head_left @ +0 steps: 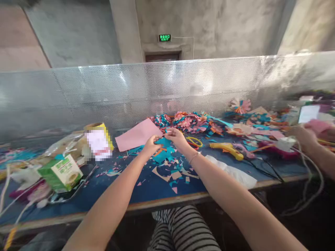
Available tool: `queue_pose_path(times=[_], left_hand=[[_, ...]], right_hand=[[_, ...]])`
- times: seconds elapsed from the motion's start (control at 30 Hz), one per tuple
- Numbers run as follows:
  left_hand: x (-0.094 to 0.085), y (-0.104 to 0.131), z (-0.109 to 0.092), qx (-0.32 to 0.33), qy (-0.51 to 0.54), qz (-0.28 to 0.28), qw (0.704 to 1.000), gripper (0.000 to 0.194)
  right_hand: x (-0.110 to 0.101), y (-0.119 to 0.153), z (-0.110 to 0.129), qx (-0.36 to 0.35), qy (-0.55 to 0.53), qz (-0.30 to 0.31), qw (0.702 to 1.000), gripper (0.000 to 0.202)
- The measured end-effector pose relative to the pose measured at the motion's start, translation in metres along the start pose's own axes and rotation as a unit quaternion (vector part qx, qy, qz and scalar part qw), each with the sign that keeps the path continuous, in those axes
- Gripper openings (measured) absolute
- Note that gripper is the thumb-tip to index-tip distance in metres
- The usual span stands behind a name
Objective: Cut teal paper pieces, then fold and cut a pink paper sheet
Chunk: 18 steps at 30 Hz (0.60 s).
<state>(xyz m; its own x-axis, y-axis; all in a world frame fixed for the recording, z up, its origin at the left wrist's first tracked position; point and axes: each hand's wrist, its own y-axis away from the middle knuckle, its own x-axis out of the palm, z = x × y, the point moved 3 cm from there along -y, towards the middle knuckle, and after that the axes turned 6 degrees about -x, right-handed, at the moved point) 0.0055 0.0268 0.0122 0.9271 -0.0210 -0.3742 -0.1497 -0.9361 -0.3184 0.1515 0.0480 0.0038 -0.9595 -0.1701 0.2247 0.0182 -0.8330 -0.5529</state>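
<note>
My left hand [150, 146] and my right hand [178, 138] meet over the table, fingers pinched on a small blue paper piece [163, 141]. Its exact shape is blurred and partly hidden by the fingers. Below lie more blue paper pieces [162, 156] and pale paper scraps [176, 175]. A pink paper sheet [138, 135] rests just beyond my left hand. Scissors with yellow and red handles [195, 142] lie to the right of my right hand. A heap of pink, blue and orange paper flowers [187, 120] sits behind the hands.
A yellow glue gun [227, 150] and crumpled white sheet [232, 170] lie right. Another person's hand [306, 137] works at far right. At left stand a green box [61, 173] and a yellow-edged container [106, 134]. A perforated metal screen [104, 94] borders the blue table [141, 190].
</note>
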Motion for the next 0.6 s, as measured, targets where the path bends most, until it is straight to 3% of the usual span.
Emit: queue_pose_path(times=[0.33, 0.47, 0.53, 0.6], left_hand=[[0.006, 0.003, -0.007, 0.01, -0.027, 0.024, 0.999, 0.015], [0.002, 0.003, -0.006, 0.019, -0.026, -0.002, 0.999, 0.017], [0.0, 0.003, -0.005, 0.019, -0.017, -0.013, 1.0, 0.019], [-0.002, 0.004, -0.005, 0.011, -0.005, -0.026, 1.0, 0.019]], right_hand=[[0.002, 0.002, 0.015, -0.029, 0.081, 0.066, 0.994, 0.053], [-0.007, -0.002, 0.017, 0.022, 0.104, 0.071, 0.992, 0.036], [-0.022, -0.005, 0.017, 0.057, 0.168, 0.059, 0.982, 0.028], [-0.04, -0.007, 0.017, 0.078, 0.341, 0.04, 0.936, 0.028]])
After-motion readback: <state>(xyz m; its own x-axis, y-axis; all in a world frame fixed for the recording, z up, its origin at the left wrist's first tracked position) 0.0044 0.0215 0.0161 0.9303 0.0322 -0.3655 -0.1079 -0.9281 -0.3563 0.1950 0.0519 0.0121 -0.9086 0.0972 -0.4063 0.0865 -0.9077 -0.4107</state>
